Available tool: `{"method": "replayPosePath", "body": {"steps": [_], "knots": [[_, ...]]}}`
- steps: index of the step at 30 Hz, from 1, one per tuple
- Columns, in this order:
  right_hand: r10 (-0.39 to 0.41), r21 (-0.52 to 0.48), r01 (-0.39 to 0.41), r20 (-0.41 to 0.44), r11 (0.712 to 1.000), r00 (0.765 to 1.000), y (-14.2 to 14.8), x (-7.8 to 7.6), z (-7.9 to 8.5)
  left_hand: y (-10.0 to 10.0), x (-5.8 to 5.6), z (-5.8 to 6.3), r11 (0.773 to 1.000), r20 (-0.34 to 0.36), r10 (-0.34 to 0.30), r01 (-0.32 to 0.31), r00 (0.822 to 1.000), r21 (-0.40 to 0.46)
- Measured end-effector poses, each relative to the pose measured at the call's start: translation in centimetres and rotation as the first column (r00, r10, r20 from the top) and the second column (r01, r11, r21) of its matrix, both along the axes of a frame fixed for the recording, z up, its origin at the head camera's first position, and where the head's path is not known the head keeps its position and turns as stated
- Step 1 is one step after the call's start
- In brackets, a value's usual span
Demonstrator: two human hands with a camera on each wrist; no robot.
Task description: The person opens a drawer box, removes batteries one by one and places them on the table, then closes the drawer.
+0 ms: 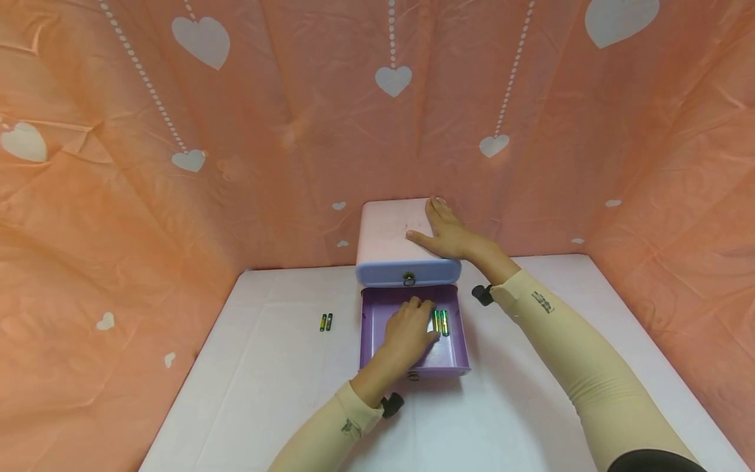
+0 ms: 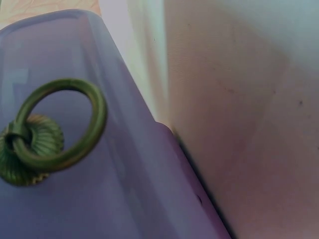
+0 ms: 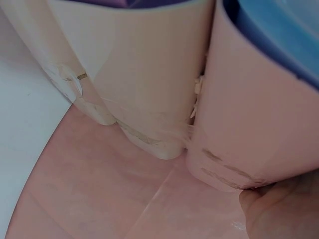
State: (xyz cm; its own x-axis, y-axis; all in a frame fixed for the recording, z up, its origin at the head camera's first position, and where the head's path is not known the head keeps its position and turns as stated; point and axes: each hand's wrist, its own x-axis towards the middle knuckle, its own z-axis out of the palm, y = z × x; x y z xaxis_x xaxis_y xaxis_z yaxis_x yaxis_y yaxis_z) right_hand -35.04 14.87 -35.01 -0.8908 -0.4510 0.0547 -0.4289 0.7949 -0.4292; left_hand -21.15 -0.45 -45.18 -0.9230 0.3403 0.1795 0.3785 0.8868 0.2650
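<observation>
In the head view, a small cabinet with a pink top stands at the back of the table, its lower purple drawer pulled out. My left hand reaches into that drawer, with curled fingers and thumb at the two ends of a green-and-gold battery. A second such battery lies right beside it. My right hand rests spread on the right side of the cabinet top. In the right wrist view, part of the right hand touches the cabinet's pink shell.
Two smaller batteries lie on the white table left of the drawer. The closed upper drawer has a blue front with a brass ring pull. An orange curtain with pale hearts hangs behind and along both sides.
</observation>
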Motion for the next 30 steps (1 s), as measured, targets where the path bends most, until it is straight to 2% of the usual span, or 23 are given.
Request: {"method": "replayPosePath", "body": {"steps": [18, 25, 30], "knots": [[-0.002, -0.005, 0.002, 0.0, 1.0, 1.0, -0.1, -0.05, -0.07, 0.02, -0.05, -0.2, 0.999, -0.051, 0.002, -0.005, 0.999, -0.051], [-0.003, -0.008, 0.003, 0.006, 1.0, 1.0, -0.12, -0.01, -0.1, -0.27, -0.01, -0.24, 0.999, -0.053, 0.006, -0.008, 0.999, -0.035], [-0.005, -0.011, 0.005, 0.011, 1.0, 1.0, -0.02, -0.09, -0.11, -0.66, 0.19, 0.16, 1.0, -0.021, -0.001, 0.001, 1.0, 0.006]]}}
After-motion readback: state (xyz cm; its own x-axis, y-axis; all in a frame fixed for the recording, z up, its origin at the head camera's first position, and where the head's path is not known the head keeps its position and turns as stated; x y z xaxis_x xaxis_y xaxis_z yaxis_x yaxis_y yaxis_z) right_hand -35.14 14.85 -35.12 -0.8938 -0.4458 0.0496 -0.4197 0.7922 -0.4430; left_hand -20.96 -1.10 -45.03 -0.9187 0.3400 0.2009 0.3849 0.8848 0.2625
